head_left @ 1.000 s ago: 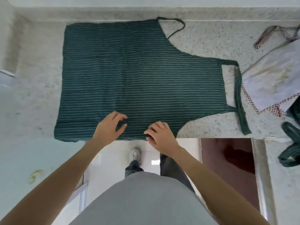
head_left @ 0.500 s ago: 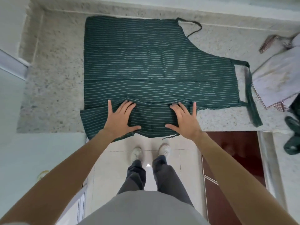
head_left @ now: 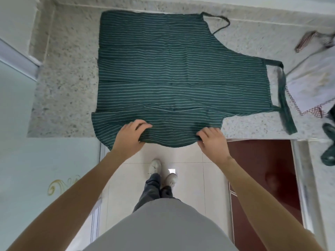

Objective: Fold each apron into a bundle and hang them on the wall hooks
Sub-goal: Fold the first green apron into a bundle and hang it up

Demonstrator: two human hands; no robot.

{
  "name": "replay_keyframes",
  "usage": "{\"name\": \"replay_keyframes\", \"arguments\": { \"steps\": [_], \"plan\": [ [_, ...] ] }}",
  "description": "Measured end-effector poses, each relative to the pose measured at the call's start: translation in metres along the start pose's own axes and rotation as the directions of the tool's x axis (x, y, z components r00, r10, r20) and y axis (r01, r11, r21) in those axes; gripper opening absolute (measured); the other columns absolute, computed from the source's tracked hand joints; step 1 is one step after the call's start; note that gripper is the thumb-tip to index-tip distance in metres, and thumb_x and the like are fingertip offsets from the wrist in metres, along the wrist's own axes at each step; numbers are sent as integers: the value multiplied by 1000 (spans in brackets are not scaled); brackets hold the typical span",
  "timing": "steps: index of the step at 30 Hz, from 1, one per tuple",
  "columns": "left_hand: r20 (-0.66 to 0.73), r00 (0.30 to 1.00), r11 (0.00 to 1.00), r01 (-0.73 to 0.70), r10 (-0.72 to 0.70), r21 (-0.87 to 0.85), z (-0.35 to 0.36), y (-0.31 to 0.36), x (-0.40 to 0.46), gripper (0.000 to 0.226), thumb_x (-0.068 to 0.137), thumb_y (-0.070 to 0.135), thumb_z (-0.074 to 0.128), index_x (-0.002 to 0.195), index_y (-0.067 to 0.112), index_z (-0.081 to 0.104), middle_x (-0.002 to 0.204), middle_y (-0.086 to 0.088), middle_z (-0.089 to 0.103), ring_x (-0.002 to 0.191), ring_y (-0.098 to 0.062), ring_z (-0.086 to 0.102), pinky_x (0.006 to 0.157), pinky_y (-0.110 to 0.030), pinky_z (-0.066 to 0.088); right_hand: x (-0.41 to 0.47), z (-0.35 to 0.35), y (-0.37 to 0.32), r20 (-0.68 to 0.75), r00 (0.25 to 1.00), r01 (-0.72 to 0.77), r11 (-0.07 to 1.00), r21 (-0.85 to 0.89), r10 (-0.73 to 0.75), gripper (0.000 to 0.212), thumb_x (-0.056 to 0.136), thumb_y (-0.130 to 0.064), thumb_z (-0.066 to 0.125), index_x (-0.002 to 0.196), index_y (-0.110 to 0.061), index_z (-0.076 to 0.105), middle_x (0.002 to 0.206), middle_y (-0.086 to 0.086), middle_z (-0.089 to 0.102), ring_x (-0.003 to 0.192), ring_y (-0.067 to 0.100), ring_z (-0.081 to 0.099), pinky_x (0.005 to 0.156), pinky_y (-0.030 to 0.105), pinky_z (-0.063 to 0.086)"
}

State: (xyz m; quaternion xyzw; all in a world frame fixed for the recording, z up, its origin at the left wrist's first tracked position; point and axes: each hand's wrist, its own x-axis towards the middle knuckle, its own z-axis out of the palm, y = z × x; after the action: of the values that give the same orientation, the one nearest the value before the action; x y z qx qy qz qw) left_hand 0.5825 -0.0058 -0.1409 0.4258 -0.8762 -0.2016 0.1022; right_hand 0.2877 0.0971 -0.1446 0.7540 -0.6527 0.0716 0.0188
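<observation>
Both hands have left their flat, spread-finger press on the cloth half a second ago and now curl at the near hem of the green apron (head_left: 163, 73).

Head view: left hand (head_left: 129, 142) grips the near edge of the apron, fingers (head_left: 143, 125) bent over the fabric and thumb beneath. Right hand (head_left: 213, 142) pinches the same hem further right, fingers (head_left: 203, 133) closed on the cloth. Between the two grips the hem sags below the table (head_left: 68, 87) edge. A narrow fold lies across the apron just beyond the hands, as before. The apron is spread flat on the speckled table, bib pointing right, neck strap (head_left: 283, 98) looped off its right end, one tie (head_left: 220, 23) curled at the far corner. A white apron with checked trim (head_left: 315, 84) lies just beyond the neck strap. Another dark green cloth (head_left: 329, 147) sits at the right edge, partly cut off.
</observation>
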Motion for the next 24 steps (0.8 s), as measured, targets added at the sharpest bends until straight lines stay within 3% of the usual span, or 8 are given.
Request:
{"name": "replay_keyframes", "arguments": {
  "steps": [3, 7, 10, 15, 18, 21, 22, 24],
  "plan": [
    [-79, 991, 992, 104, -109, -68, -20, 5, -17, 31, 78, 3, 66, 106, 16, 63, 102, 0, 68, 79, -22, 66, 63, -28, 50, -12, -14, -1, -60, 996, -68, 998, 0, 68, 8, 73, -15, 57, 79, -10, 59, 71, 5, 56, 64, 25, 53, 64, 34, 42],
    [-60, 988, 990, 140, -142, -30, -34, 9, -34, 28, 87, 1, 55, 112, 12, 58, 96, -2, 71, 63, -22, 61, 55, -24, 39, -24, -29, -1, -97, 979, -187, 980, -69, 180, 27, 56, 10, 58, 75, -8, 54, 66, 7, 51, 62, 27, 47, 57, 35, 37],
    [-10, 963, 961, 267, -268, -67, -37, 12, -54, 30, 88, 0, 50, 117, 8, 49, 104, -3, 69, 70, -26, 63, 60, -30, 45, -38, -42, -7, -101, 966, -247, 967, -69, 239, 32, 52, 13, 54, 77, -8, 52, 66, 7, 49, 62, 27, 45, 60, 35, 33],
    [25, 969, 968, 246, -245, -43, -41, 9, -89, 23, 86, 1, 57, 102, 16, 62, 102, 3, 65, 92, -20, 60, 76, -32, 48, -73, -64, -4, -8, 993, -116, 977, 181, 120, 28, 63, 10, 71, 84, -8, 63, 74, 5, 62, 60, 27, 56, 55, 31, 46],
    [0, 984, 983, 180, -180, 37, -41, 8, -100, 24, 87, -3, 56, 102, 11, 68, 99, -4, 67, 94, -27, 59, 79, -35, 49, -91, -78, 5, 30, 996, -91, 949, 301, 86, 19, 75, 4, 72, 90, -8, 68, 80, 2, 69, 63, 23, 63, 57, 22, 44],
    [35, 952, 953, 302, -303, 41, -42, 21, -100, 27, 93, 4, 46, 113, 10, 63, 107, -8, 67, 98, -31, 60, 81, -36, 46, -89, -92, 9, 123, 980, -193, 886, 422, 155, 14, 89, -8, 61, 101, -10, 67, 74, -20, 59, 61, -7, 53, 60, 17, 45],
    [46, 930, 931, 363, -364, 36, -42, 24, -99, 28, 95, 8, 42, 116, 12, 60, 108, -7, 66, 96, -31, 61, 79, -36, 46, -87, -94, 10, 139, 970, -240, 855, 460, 197, 14, 91, -10, 58, 103, -10, 66, 66, -23, 50, 57, -8, 49, 59, 9, 39],
    [3, 905, 905, 424, -425, 44, -45, 29, -91, 25, 98, 14, 36, 118, 16, 52, 99, -7, 67, 83, -31, 62, 72, -37, 47, -78, -99, 12, 129, 954, -296, 790, 537, 270, 16, 94, -10, 54, 107, -10, 63, 62, -21, 45, 62, -8, 51, 57, 6, 35]
  ]
}}
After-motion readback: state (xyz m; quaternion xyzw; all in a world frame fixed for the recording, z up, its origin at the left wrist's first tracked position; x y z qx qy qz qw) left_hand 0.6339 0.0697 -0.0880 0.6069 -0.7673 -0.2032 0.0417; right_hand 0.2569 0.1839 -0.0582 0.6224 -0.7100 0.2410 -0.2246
